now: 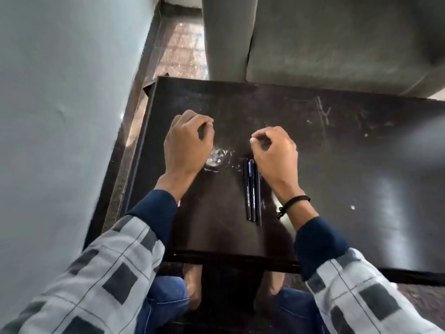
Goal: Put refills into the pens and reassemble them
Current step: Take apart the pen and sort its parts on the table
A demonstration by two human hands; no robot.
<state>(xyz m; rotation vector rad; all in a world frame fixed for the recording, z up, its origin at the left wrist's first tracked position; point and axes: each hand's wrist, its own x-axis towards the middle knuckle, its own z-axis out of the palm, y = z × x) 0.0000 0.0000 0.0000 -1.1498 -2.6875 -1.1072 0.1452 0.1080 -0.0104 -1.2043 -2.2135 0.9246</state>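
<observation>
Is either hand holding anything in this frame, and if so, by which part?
Nothing visible is held. The left hand and right hand have curled fingers but grip nothing; the pens lie side by side on the table.

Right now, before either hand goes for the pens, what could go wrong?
1. The three pens lie packed side by side, close by the right hand; lifting one could roll the others across the table.
2. Black pens against this dark surface may be easy to lose sight of.
</observation>
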